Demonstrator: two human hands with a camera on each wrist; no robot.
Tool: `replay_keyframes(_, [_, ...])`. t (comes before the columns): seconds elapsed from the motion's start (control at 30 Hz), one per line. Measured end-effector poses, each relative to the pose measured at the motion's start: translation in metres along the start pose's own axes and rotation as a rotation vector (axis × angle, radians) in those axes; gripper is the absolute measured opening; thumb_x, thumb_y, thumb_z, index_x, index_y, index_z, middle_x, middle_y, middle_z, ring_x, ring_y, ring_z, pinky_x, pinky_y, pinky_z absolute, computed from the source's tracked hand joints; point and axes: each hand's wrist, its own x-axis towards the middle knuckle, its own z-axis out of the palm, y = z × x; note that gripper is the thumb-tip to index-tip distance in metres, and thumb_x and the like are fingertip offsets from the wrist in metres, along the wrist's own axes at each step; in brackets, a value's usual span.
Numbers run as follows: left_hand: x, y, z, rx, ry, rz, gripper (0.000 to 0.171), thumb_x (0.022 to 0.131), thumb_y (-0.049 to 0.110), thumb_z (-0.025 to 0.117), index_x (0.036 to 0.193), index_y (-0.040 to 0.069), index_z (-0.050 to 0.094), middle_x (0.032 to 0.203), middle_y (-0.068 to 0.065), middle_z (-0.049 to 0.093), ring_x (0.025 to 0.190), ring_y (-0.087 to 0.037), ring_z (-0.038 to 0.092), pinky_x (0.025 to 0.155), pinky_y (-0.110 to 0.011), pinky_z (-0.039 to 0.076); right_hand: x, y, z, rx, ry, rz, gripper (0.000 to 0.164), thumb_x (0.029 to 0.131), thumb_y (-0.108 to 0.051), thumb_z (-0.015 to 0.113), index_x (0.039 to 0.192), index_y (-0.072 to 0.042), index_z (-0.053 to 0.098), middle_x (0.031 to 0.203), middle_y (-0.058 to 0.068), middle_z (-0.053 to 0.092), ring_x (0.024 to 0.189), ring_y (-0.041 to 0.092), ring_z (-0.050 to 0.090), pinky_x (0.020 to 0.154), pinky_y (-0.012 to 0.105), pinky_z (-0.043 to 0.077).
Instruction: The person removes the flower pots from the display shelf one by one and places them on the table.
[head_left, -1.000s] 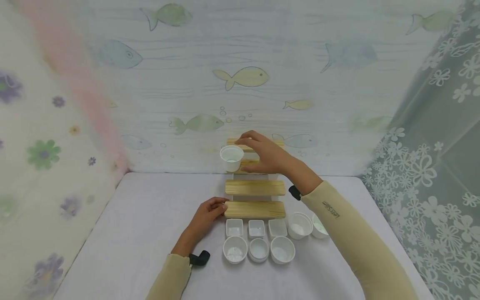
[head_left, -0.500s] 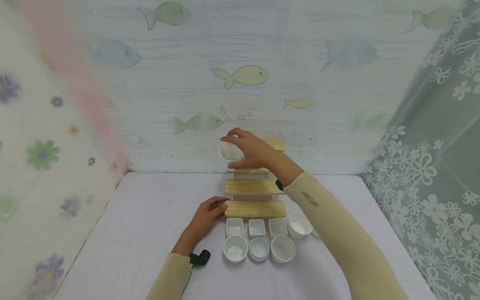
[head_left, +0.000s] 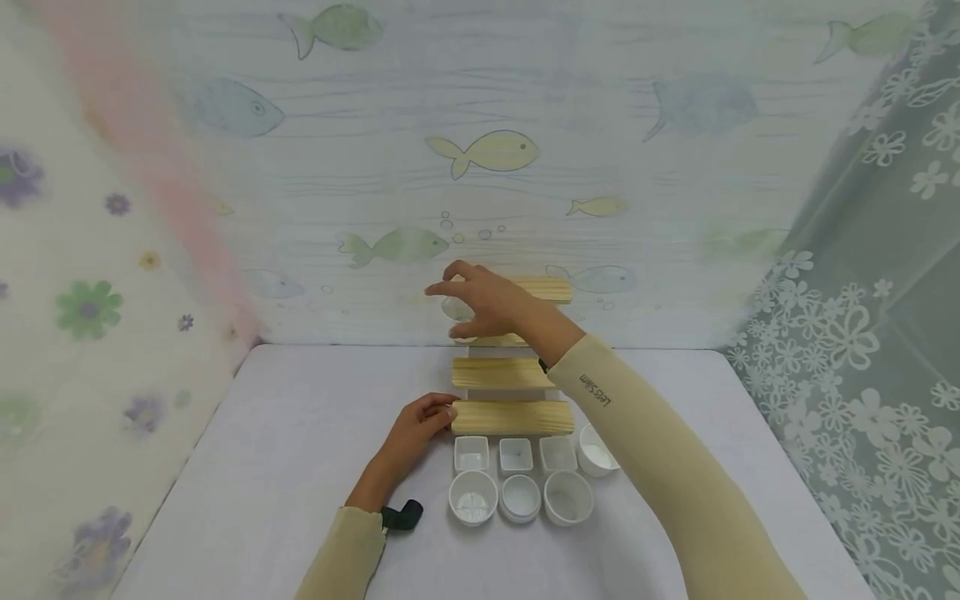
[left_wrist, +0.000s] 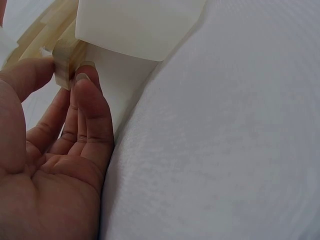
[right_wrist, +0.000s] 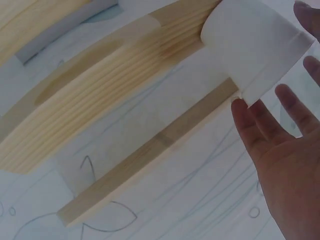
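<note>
A stepped rack with several pale wooden slats (head_left: 512, 417) and white side supports stands at the middle of the table. My left hand (head_left: 411, 429) pinches the left end of its lowest slat; in the left wrist view the thumb (left_wrist: 31, 75) and fingers lie on either side of the wood. On an upper slat, at its left end, sits a round white cup (right_wrist: 250, 47), partly hidden in the head view. My right hand (head_left: 483, 302) reaches round this cup with spread fingers, its fingertips (right_wrist: 240, 104) right at the rim in the right wrist view.
In front of the rack stand three square white cups (head_left: 516, 455) in a row, with three round ones (head_left: 521, 498) nearer me. Another round cup (head_left: 597, 452) sits to their right, partly behind my right sleeve. A fish-patterned wall (head_left: 360, 167) rises behind the table.
My right hand has moved left, from beside the cup on the upper slat to around it. That cup stays in place, and the left hand has not moved from the slat.
</note>
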Motion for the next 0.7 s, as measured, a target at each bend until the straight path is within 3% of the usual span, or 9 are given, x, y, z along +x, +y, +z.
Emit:
replay_keyframes(0.23, [0.002,0.000,-0.002,-0.007,-0.011,0.010,0.032,0.105,0.025,0.070,0.133,0.008,0.068,0.111,-0.010,0.073,0.096,-0.021,0.068,0.080,-0.029,0.058,0.003,0.001,0.002,0.004,0.013,-0.033,0.055,0.096,-0.022,0.080,0.148,-0.019,0.062,0.149,0.009,0.050,0.134,0.032,0.051,0.113,0.043,0.045])
replay_keyframes(0.7, [0.028,0.004,-0.020,-0.006,-0.063,0.021,0.033,0.105,0.026,0.070,0.133,0.008,0.068,0.111,-0.009,0.073,0.096,-0.020,0.068,0.080,-0.029,0.058,0.009,0.016,-0.004,0.062,0.039,0.056,0.053,0.096,-0.023,0.081,0.145,-0.017,0.064,0.142,0.007,0.056,0.135,0.027,0.051,0.114,0.041,0.045])
